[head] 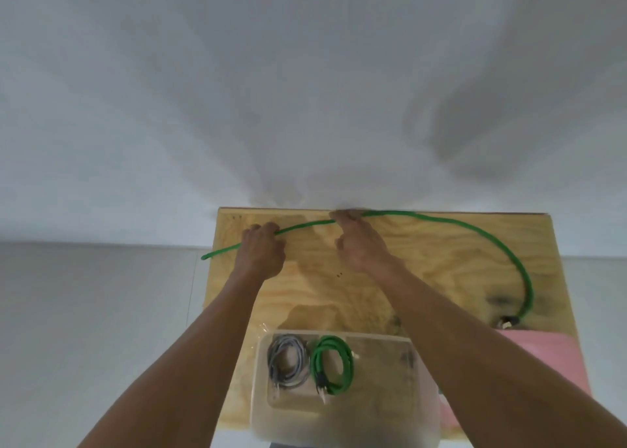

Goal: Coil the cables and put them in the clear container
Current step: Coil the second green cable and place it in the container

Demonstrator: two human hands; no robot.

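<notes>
A long green cable (441, 222) stretches across the far side of the plywood table (424, 271). It has a braided, rope-like look and a bright green colour. Its loose left end hangs just past the table's left edge. From there it rises to the left hand (261, 247), whose fingers are curled round it, gripping it close to that end. It then runs on in a gentle upward line to the right hand (359, 240), which pinches it at the fingertips near the table's far edge, the thumb hanging below. Beyond the right hand the cable sweeps out in a wide arc towards the right side of the table, bends down, and ends in a dark plug (509, 321) lying on the wood, just beside a pink sheet (543, 356) at the near right corner.

Nearer the person, between the two forearms, stands the clear container (339, 417), a pale see-through tub resting on the table's near edge. Two coiled cables lie side by side in its left half. On the left is a grey cable (286, 362), wound in loose loops. Touching it on the right is a second green coil (334, 364), wound tighter, with its dark plugs pointing towards the near wall. The right half of the tub shows only the wood grain through its bottom.
</notes>
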